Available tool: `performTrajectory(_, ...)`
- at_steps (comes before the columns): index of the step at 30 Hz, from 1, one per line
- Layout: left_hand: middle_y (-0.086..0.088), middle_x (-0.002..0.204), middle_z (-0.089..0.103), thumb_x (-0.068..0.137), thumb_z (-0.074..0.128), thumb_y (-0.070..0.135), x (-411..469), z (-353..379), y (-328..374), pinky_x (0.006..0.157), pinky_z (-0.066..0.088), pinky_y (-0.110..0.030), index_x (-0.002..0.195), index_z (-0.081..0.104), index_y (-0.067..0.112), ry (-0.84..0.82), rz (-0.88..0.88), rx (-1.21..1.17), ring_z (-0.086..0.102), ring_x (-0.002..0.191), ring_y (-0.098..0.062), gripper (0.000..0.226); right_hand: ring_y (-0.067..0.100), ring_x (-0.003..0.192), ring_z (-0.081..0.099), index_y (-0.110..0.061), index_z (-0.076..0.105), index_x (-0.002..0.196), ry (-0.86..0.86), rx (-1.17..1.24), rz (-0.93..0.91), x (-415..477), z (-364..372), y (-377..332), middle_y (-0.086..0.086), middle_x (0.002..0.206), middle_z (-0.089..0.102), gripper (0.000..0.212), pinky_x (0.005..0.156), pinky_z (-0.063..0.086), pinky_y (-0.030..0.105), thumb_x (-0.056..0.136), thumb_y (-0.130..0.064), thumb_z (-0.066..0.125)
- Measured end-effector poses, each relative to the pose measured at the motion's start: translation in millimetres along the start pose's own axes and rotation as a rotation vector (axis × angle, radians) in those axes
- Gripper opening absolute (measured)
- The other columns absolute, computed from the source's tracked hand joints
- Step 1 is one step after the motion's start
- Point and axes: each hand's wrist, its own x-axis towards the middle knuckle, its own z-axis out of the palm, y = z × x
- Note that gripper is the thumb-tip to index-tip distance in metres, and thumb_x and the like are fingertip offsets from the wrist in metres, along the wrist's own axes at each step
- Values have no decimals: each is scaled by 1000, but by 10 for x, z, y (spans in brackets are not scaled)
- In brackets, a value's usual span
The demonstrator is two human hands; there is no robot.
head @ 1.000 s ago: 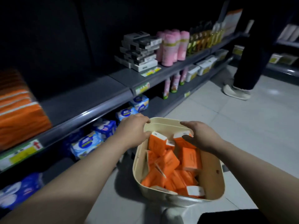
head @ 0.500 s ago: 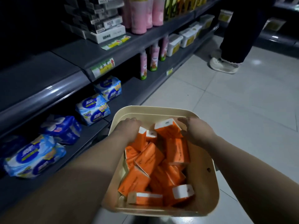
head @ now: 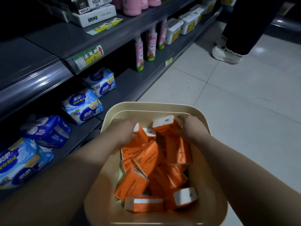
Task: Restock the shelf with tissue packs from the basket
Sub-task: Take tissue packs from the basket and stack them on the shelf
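Note:
A cream plastic basket [head: 202, 121] stands on the floor in front of me, filled with several orange tissue packs [head: 146, 159]. Both my hands are inside its far end. My left hand [head: 123, 131] curls over an upright orange pack [head: 140, 136] on the left. My right hand [head: 190, 126] grips the end of another orange pack [head: 166, 125] with a white top. The grey shelf [head: 40, 67] runs along my left, its upper board bare near me.
Blue and white wrapped packs [head: 83, 106] lie on the low shelf beside the basket. Pink bottles [head: 151, 46] and white tubs [head: 172, 31] stand further along. Another person's legs and white shoe [head: 226, 53] are on the tiled floor at the far right.
The view tilted down and closer to the basket. Both hands sank from the basket's rim into the packs and closed around two of them.

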Motion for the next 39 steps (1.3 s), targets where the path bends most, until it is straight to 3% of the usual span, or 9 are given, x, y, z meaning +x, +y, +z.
performTrajectory(3, -9, 113, 60, 92, 52, 40, -176, -214, -80, 81, 46, -37, 104, 41, 20, 103, -13, -229, 57, 102, -32, 26, 30, 95, 62, -15, 60, 104, -35, 23, 11, 47, 148, -48, 9, 99, 65, 32, 67, 43, 31, 76, -29, 69)
performTrajectory(9, -13, 106, 59, 97, 40, 43, -448, -511, -138, 72, 39, -34, 119, 38, 13, 176, -90, -374, 57, 98, -33, 37, 31, 87, 61, -15, 49, 94, -148, -26, -55, 166, 313, -239, 8, 90, 61, 21, 63, 42, 32, 84, -28, 62)
performTrajectory(13, -7, 105, 57, 91, 55, 43, -627, -697, -253, 70, 37, -31, 118, 43, 14, 249, -173, -590, 56, 94, -25, 42, 32, 84, 59, -11, 44, 97, -132, 64, -61, 65, 74, -395, 11, 87, 60, 33, 66, 43, 35, 87, -38, 60)
performTrajectory(18, 1, 100, 59, 68, 80, 24, -992, -986, -431, 64, 41, -24, 117, 47, 23, 333, -275, -706, 57, 81, -15, 59, 30, 80, 52, -4, 39, 111, -19, 140, -139, -120, -395, -803, 18, 95, 58, 26, 68, 36, 32, 96, -24, 42)
performTrajectory(26, 0, 73, 59, 78, 71, 18, -1805, -1455, -732, 52, 40, -25, 84, 57, 19, 646, -404, -1041, 54, 63, -15, 15, 26, 82, 46, -6, 41, 98, 155, 295, -202, -401, -1071, -1803, 12, 91, 49, 22, 69, 31, 31, 99, -27, 34)
performTrajectory(31, -4, 99, 55, 95, 50, 36, -2328, -1712, -964, 66, 56, -60, 111, 35, 20, 707, -487, -1226, 65, 87, -30, 27, 30, 86, 58, -4, 54, 93, 159, 527, -214, -574, -1324, -2428, 12, 90, 59, 32, 75, 49, 38, 90, -35, 45)
performTrajectory(35, -8, 101, 56, 91, 61, 28, -2608, -1899, -1181, 60, 58, -51, 110, 29, 15, 814, -542, -1271, 66, 83, -26, 39, 23, 75, 66, -7, 58, 99, -23, 793, -217, -768, -1446, -2899, 11, 93, 66, 48, 55, 56, 35, 76, -46, 71)
performTrajectory(37, -5, 95, 54, 85, 66, 15, -2729, -2000, -1335, 56, 57, -39, 110, 27, 16, 842, -585, -1262, 63, 76, -18, 46, 22, 70, 67, -6, 61, 95, -85, 827, -234, -784, -1468, -3139, 11, 88, 69, 45, 56, 56, 33, 70, -40, 78)
performTrajectory(39, -3, 93, 52, 77, 70, 5, -2795, -2089, -1523, 67, 59, -47, 108, 26, 18, 866, -598, -1316, 64, 83, -21, 55, 23, 64, 66, -5, 65, 87, -114, 843, -267, -775, -1488, -3375, 11, 81, 70, 32, 59, 55, 36, 71, -30, 77)
